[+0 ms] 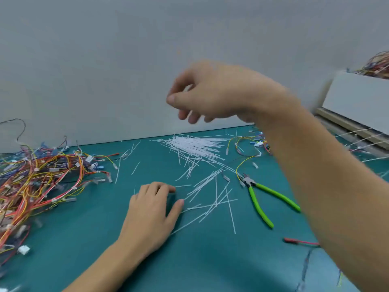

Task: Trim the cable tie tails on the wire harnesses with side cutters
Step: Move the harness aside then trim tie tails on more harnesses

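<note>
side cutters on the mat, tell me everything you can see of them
The side cutters lie flat on the teal mat, right of the scattered white tie tails. They have two bright green handles, seemingly plastic-sleeved, spread apart and pointing toward the near right, and a small dark metal head pointing toward the far left. A thin yellow wire runs up to the head; whether it touches is unclear. Neither hand holds them: no grip on the handles.

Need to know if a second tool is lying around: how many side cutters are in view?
1: the green-handled side cutters lie on the teal mat, right of the left hand, untouched. Others may hide under the wire piles.
</note>
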A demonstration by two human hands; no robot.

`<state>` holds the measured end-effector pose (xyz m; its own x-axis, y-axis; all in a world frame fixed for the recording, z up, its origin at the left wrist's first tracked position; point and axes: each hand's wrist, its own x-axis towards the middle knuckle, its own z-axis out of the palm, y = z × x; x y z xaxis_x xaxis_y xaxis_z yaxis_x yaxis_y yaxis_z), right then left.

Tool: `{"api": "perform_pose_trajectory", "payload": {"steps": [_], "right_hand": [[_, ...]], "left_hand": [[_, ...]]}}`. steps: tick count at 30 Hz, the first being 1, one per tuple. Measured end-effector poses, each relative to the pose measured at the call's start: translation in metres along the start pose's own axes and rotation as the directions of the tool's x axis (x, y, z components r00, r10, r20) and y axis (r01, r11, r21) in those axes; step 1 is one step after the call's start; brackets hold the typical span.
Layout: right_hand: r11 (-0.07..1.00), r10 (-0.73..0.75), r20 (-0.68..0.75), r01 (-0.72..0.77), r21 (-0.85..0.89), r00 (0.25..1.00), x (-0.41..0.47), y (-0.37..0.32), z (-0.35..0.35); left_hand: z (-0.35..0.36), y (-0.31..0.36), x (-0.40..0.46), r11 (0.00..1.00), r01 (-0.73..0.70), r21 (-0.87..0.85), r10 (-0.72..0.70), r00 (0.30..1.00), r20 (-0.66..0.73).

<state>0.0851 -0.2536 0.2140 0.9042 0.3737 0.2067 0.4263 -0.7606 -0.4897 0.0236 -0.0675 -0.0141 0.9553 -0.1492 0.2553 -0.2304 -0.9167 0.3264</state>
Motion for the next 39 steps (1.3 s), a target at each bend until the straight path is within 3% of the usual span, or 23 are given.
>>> {"api": "perform_pose_trajectory", "payload": {"steps": [2,5,6,8,12,20,31,39], "right_hand": [[0.949,0.208,0.098,-0.225,0.222,0.973,-0.02,0.057,-0.014],[0.817,0.575,-0.137,-0.555,0.157,0.807,-0.049,0.163,-0.042],[0.759,0.65,-0.209,-0.639,0.123,0.731,-0.062,0.191,-0.049],[0.684,0.706,-0.272,-0.729,0.022,0.654,-0.085,0.241,-0.053],[0.64,0.653,-0.317,-0.725,-0.253,0.688,-0.111,0.287,-0.034],[0.685,0.477,-0.308,-0.568,-0.457,0.823,-0.109,0.304,-0.015],[0.688,0.257,-0.506,-0.523,-0.503,0.824,-0.101,0.281,-0.047],[0.755,0.267,-0.556,-0.529,-0.387,0.787,-0.085,0.266,-0.082]], "left_hand": [[0.005,-0.004,0.001,0.998,-0.034,-0.052,0.032,0.999,-0.038],[0.004,-0.004,0.0,0.986,-0.106,-0.129,0.099,0.993,-0.06],[0.004,-0.001,-0.001,0.971,-0.15,-0.188,0.139,0.988,-0.07],[0.002,0.002,-0.003,0.933,-0.258,-0.252,0.254,0.966,-0.047],[0.004,0.0,-0.001,0.916,-0.357,-0.185,0.378,0.921,0.094],[0.009,-0.003,0.004,0.949,-0.26,-0.176,0.268,0.963,0.023],[0.01,-0.004,0.004,0.954,-0.264,-0.143,0.272,0.962,0.035],[0.011,-0.004,0.004,0.952,-0.27,-0.144,0.277,0.961,0.029]]}}
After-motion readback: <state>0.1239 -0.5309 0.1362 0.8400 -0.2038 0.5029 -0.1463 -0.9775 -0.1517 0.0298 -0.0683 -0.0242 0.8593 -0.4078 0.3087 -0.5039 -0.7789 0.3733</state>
